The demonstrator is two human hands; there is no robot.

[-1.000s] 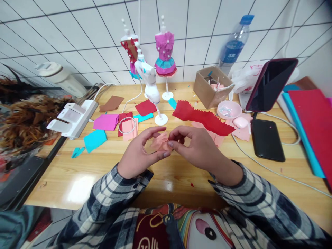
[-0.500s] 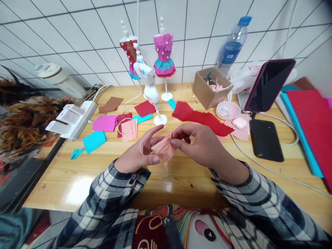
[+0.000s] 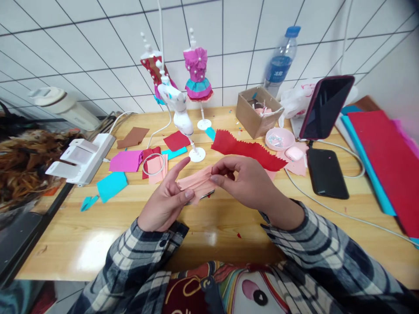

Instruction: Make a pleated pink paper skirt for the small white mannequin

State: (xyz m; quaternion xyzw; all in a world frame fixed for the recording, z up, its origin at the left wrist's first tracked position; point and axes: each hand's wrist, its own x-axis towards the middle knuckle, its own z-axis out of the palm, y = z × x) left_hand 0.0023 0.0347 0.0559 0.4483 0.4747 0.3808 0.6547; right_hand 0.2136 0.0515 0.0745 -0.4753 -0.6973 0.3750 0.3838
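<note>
A piece of peach crepe paper [image 3: 195,182] is stretched between my two hands above the table. My left hand [image 3: 163,201] grips its left end under the thumb, with the index finger pointing up and away. At the other end my right hand [image 3: 240,179] pinches the gathered paper between thumb and fingertips. A small dark strip shows just below the paper; I cannot make out what it is. Just beyond my hands stands a bare white mini dress form [image 3: 183,118] on a round base. A zigzag-edged red crepe strip [image 3: 245,150] lies behind my right hand.
Two dressed forms, one in a magenta bodice [image 3: 196,65], stand by the wall. Crepe pieces, including a cyan one [image 3: 112,186], lie at left near a power strip [image 3: 83,159]. To the right are a cardboard box [image 3: 250,117], pink dish [image 3: 279,139], water bottle [image 3: 281,63] and phone [image 3: 327,173].
The peach paper, bunched and hanging before, is now drawn out flatter toward my left hand, whose thumb presses on it. My right hand keeps its pinch. The view has shifted slightly.
</note>
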